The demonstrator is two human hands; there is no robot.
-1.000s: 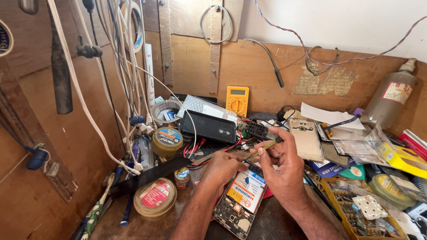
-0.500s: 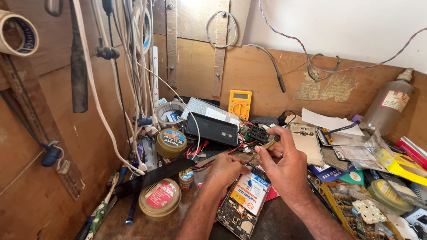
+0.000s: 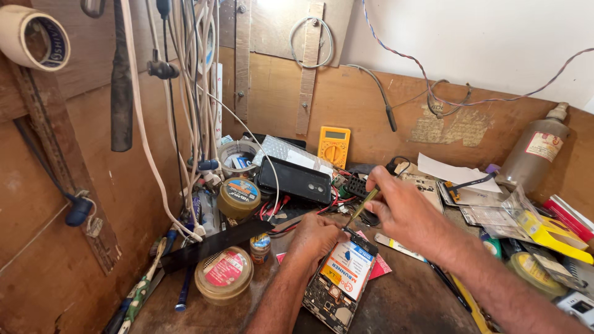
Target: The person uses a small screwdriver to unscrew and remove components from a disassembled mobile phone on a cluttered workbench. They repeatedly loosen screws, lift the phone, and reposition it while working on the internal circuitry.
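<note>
— Where is the phone?

— The opened phone (image 3: 337, 281) lies flat on the bench (image 3: 408, 303), low in the middle of the frame, back up, with a white and blue battery showing. A pink card pokes out from under its right side.

— And the hands?

— The left hand (image 3: 315, 238) is curled, fingers bent down, pressing at the phone's top left corner. The right hand (image 3: 402, 210) is closed around a slim tool (image 3: 362, 207), pinched between thumb and fingers; its tip comes down at the phone's top edge, just beside the left hand.

— What lies around them?

— Just above the left hand, a black phone (image 3: 294, 179) leans with red wires beneath it. A yellow meter (image 3: 334, 145) stands against the back board, upper middle. Left of the hands are a round tin (image 3: 238, 198), a small jar (image 3: 260, 246) and a wide tub (image 3: 223, 281) at lower left. White cables (image 3: 185, 105) hang at upper left, and a bottle (image 3: 535, 154) stands at the right.
</note>
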